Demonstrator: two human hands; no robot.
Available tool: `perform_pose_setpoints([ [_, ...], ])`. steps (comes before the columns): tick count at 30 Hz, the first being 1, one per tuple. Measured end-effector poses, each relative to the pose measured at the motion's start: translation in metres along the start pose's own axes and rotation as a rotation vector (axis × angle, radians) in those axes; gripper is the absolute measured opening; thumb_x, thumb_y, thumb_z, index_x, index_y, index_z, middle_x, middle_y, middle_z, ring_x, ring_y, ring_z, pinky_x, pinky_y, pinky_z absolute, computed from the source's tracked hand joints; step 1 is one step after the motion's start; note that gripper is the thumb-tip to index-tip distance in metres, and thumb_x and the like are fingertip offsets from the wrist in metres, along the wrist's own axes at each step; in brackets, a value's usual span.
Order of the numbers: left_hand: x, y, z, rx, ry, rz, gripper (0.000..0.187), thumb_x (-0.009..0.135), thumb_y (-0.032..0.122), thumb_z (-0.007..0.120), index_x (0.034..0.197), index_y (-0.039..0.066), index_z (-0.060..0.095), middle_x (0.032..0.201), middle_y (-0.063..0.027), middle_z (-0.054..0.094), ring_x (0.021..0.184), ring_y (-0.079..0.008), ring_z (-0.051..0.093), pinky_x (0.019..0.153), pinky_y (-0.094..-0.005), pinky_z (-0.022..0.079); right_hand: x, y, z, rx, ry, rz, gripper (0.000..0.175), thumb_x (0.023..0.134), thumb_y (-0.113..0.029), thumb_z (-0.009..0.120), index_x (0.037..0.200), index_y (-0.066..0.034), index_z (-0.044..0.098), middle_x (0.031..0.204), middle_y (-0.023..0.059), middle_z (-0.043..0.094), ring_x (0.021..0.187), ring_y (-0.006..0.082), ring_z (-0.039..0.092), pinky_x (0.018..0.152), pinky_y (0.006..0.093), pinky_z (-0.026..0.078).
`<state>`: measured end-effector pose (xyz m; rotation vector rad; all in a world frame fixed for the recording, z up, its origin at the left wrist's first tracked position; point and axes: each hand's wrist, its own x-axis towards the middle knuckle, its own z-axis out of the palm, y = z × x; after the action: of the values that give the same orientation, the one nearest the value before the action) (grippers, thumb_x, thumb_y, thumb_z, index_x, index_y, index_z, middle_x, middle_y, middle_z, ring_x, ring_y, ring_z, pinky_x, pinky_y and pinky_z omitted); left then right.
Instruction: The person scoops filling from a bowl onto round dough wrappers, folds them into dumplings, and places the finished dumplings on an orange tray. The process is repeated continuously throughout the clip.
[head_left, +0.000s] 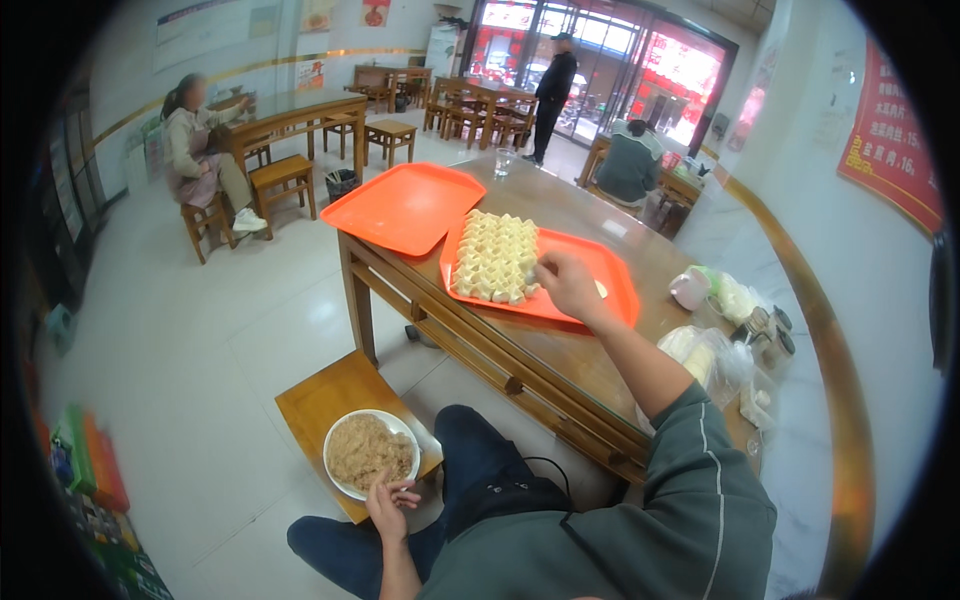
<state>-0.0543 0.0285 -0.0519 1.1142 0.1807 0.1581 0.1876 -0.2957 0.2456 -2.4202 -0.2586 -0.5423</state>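
Observation:
My right hand (568, 285) reaches over an orange plastic tray (616, 279), its fingertips pinched on a pale folded wonton (531, 275) at the end of the rows. Several rows of wontons (495, 251) cover the tray's left half. A flat wrapper (601, 289) lies on the tray just beyond my right hand. Lower down, my left hand (391, 507) is at the near rim of a white bowl (333, 480), fingers loosely curled. Whether a thin tool sits between them is unclear. Minced filling (369, 451) heaps the bowl, which stands on a wooden stool (311, 397).
Another orange tray (409, 206) overlaps the tabletop's left edge. A glass (503, 163) stands at the far end. Plastic bags (705, 356), a pink cup (690, 288) and condiment jars (776, 334) line the wall side. Several people (555, 97) are farther off, among tables and stools.

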Motion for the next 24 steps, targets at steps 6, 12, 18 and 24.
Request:
perform_pose_setpoints([
  [6,0.003,-0.028,-0.016,0.003,0.013,-0.04,0.051,0.107,0.034,0.033,0.131,-0.008,0.051,0.08,-0.0176,0.069,0.053,-0.0161,0.063,0.046,-0.022,0.047,-0.01,0.05,0.007,-0.132,-0.139,0.066,0.019,0.085,-0.014,0.062,0.089,0.0027,0.071,0.084,0.021,0.071,0.079,0.0329,0.069,0.074,0.0407,0.054],
  [12,0.003,-0.026,-0.015,0.059,0.045,-0.102,0.055,0.107,0.038,0.033,0.127,-0.01,0.052,0.077,-0.0162,0.069,0.051,-0.0138,0.061,0.044,-0.021,0.045,-0.01,0.046,0.015,-0.109,-0.141,0.039,0.019,0.083,-0.014,0.064,0.089,0.0033,0.071,0.083,0.0208,0.071,0.077,0.0322,0.069,0.073,0.0399,0.054],
  [18,0.004,-0.029,-0.016,0.075,0.043,-0.106,0.054,0.107,0.037,0.035,0.127,-0.009,0.053,0.076,-0.0163,0.068,0.05,-0.0141,0.061,0.043,-0.021,0.045,-0.009,0.05,0.013,-0.086,-0.148,0.013,0.021,0.085,-0.015,0.065,0.094,0.0021,0.071,0.086,0.0185,0.072,0.079,0.029,0.07,0.073,0.0381,0.054],
  [24,0.005,-0.031,-0.017,0.064,0.068,-0.121,0.052,0.107,0.037,0.035,0.124,-0.009,0.052,0.076,-0.0172,0.068,0.05,-0.0149,0.061,0.043,-0.0215,0.045,0.019,0.107,-0.065,-0.391,-0.1,-0.027,0.022,0.083,-0.018,0.07,0.097,-0.0013,0.073,0.092,0.0186,0.072,0.086,0.0313,0.07,0.078,0.0396,0.054],
])
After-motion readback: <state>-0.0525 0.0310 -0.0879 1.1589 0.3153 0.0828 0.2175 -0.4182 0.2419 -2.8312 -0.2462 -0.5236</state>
